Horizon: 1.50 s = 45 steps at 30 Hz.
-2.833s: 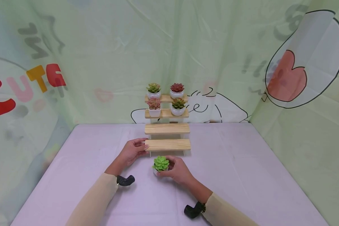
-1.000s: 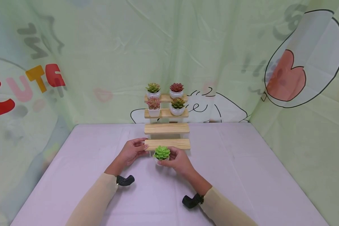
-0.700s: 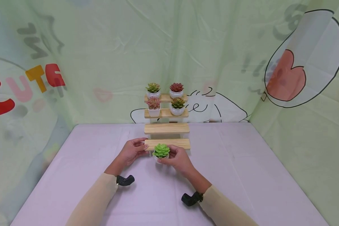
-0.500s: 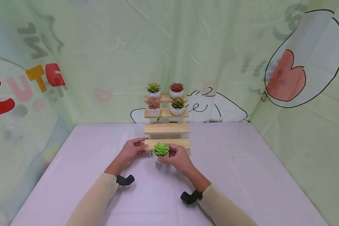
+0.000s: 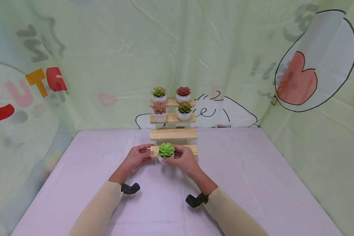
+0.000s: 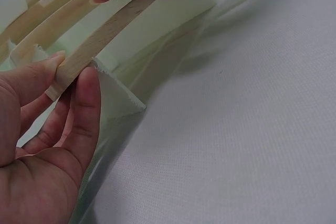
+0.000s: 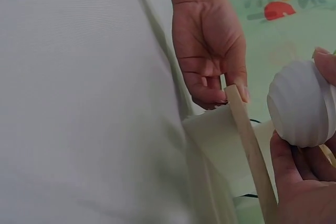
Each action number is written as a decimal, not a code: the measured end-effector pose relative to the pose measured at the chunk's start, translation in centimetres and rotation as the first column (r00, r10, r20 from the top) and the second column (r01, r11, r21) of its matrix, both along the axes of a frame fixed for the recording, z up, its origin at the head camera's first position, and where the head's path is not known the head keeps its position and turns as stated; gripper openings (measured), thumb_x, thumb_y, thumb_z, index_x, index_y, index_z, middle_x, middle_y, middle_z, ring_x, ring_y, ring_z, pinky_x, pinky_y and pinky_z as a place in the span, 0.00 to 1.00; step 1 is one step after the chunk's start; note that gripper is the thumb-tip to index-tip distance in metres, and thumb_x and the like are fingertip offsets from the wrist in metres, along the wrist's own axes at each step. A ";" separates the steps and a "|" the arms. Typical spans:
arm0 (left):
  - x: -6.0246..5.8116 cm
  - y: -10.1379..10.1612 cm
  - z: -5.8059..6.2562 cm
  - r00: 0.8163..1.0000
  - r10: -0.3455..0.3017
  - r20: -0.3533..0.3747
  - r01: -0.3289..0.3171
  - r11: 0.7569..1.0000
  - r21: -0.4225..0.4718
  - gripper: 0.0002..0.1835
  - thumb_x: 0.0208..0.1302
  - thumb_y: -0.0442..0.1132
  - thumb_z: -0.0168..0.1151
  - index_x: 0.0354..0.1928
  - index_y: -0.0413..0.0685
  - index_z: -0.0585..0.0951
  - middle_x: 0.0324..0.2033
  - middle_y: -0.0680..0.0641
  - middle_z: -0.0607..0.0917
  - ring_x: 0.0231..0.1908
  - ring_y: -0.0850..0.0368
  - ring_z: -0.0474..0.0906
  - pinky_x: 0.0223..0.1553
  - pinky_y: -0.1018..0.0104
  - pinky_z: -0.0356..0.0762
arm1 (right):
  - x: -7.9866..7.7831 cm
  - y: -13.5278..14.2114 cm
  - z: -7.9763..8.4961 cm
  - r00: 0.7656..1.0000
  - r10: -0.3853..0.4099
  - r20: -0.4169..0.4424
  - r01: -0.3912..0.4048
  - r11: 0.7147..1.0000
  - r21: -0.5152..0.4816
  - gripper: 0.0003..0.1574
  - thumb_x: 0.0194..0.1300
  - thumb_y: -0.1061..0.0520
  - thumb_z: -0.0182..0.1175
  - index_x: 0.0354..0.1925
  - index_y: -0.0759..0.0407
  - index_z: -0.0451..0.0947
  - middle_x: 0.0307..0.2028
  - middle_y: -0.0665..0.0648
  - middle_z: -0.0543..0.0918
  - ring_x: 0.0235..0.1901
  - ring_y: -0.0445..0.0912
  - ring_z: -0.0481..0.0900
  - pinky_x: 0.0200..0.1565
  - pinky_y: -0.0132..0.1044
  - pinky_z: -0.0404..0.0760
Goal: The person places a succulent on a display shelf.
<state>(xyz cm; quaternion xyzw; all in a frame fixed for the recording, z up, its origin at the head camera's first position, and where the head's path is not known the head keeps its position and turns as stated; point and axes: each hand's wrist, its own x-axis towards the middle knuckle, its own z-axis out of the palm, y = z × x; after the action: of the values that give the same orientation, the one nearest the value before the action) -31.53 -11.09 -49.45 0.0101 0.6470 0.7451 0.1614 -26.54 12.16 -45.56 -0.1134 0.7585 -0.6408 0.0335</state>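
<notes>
My right hand [image 5: 184, 159] holds a bright green succulent [image 5: 166, 149] by its small white pot [image 7: 300, 103], thumb and fingers around the sides. In the head view the pot overlaps the front of the lowest wooden shelf; in the right wrist view it hangs just above that board's edge. My left hand [image 5: 137, 159] pinches the left end of the lowest shelf board [image 6: 100, 32], thumb on top and fingers beneath. The tiered plant stand [image 5: 173, 133] has pale wooden boards on white supports.
Potted succulents fill the upper tiers: a yellow-green one [image 5: 159, 94] and a dark red one [image 5: 183, 94] on top, a pink one [image 5: 160, 111] and an olive one [image 5: 184, 110] below. The stand sits on a pale cloth-covered table [image 5: 242, 183], with a printed curtain [image 5: 121, 65] behind.
My right hand has carried the green succulent forward from the table in front of the stand, up to the lowest shelf. My left hand stays at the shelf's end.
</notes>
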 end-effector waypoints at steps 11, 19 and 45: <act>-0.1 -0.1 -0.2 1.000 0.000 0.005 0.000 1.000 -0.003 0.27 0.70 0.28 0.62 0.70 0.35 0.72 0.40 0.50 0.85 0.40 0.60 0.86 0.45 0.66 0.91 | -1.2 -0.7 1.5 0.999 -0.031 -0.027 0.032 0.999 0.032 0.39 0.54 0.58 0.79 0.64 0.58 0.80 0.59 0.59 0.85 0.54 0.48 0.85 0.55 0.37 0.88; -0.1 -0.1 0.0 1.000 -0.008 0.008 0.008 1.000 0.003 0.27 0.70 0.29 0.63 0.70 0.36 0.72 0.41 0.49 0.84 0.40 0.59 0.86 0.47 0.64 0.91 | -2.2 -1.0 2.5 0.998 -0.031 -0.063 0.034 0.998 0.052 0.39 0.55 0.55 0.79 0.64 0.54 0.79 0.59 0.56 0.85 0.56 0.46 0.84 0.61 0.39 0.85; -0.1 -0.1 0.1 1.000 -0.011 0.018 0.011 1.000 0.005 0.28 0.70 0.28 0.63 0.71 0.36 0.71 0.41 0.48 0.80 0.38 0.61 0.84 0.45 0.65 0.91 | -5.7 -1.7 4.7 0.983 -0.110 -0.144 0.129 0.983 0.134 0.38 0.54 0.52 0.80 0.62 0.56 0.81 0.55 0.59 0.86 0.55 0.50 0.85 0.59 0.42 0.87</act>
<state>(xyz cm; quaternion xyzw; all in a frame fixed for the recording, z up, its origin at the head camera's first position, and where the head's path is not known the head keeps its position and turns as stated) -31.64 -11.21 -49.35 0.0074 0.6436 0.7460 0.1711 -32.28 10.43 -40.90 -0.1084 0.8083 -0.5766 -0.0490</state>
